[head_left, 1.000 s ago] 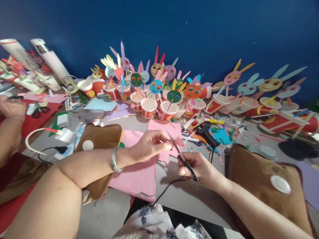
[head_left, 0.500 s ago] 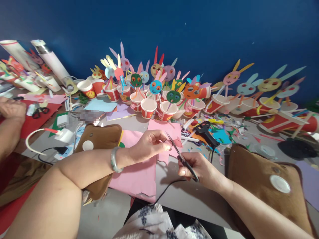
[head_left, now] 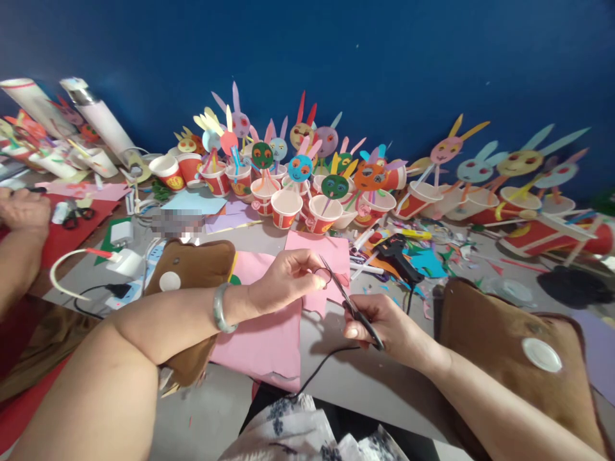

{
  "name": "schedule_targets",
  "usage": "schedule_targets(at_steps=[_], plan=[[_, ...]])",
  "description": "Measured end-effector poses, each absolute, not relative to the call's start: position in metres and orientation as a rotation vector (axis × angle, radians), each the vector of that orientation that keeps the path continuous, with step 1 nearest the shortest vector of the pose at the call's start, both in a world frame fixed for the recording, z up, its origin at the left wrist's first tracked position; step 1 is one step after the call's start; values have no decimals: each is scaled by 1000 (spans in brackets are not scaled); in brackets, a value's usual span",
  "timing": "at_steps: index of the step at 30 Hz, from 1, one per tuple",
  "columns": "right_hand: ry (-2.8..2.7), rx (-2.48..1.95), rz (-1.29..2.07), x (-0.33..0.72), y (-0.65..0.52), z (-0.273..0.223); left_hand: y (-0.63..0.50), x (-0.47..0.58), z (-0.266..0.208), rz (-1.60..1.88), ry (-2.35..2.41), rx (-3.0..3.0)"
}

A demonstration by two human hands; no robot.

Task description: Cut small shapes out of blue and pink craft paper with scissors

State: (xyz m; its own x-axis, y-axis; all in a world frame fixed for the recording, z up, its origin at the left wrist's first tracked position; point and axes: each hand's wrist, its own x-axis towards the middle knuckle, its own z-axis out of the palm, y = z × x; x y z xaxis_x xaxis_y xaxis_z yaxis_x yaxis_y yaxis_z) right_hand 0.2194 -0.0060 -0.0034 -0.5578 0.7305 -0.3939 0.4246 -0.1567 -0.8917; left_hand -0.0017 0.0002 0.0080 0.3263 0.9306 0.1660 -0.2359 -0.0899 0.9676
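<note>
Craft workspace: paper figures [head_left: 302, 168] are standing in cups [head_left: 284, 219] at twelve o'clock; a glue gun [head_left: 394, 247] is lying amid scraps [head_left: 434, 262] at one.

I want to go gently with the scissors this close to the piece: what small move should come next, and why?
Probably a slight turn of the small pink piece by the left hand, with the scissors held steady: that hand pinches the piece, its dark edge looks curved, and the right hand holds the blades right beside it.
</note>
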Motion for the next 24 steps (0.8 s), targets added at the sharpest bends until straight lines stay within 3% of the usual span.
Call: schedule_targets(at_steps=[24], plan=[[-1848, -1312, 1801, 218, -5, 3, 1, -3, 6, 1145, 806, 1322]])
